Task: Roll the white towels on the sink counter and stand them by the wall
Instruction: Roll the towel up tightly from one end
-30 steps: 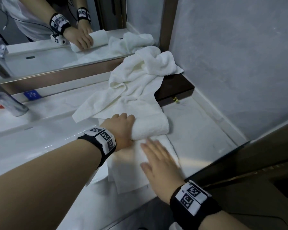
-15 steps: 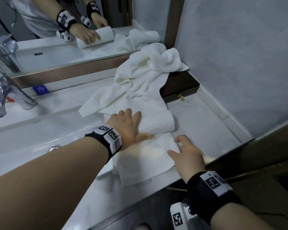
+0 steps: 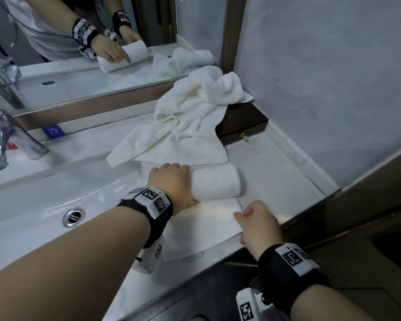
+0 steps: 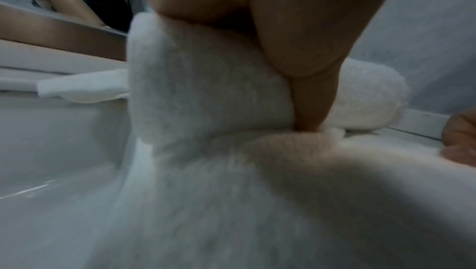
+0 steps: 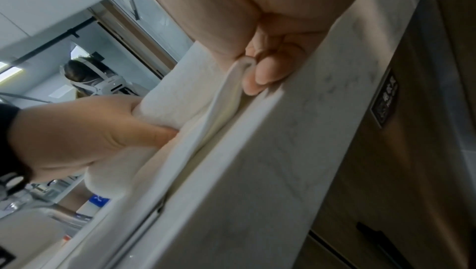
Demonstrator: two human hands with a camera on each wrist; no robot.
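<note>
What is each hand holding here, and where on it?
Both hold the same half-rolled white terry towel: the left hand grips the rolled part's left end; the right hand pinches the flat part's right edge.

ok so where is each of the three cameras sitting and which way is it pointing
Head: looks forward and down at the counter; both forearms, left hand on the rolled towel, right hand.
Left wrist: low, looks along the left thumb at the roll.
Right wrist: under the right hand, looks along the counter edge; fingers pinch the towel's edge.
Shared: the roll in all three views; the right wrist view also shows the left hand.
</note>
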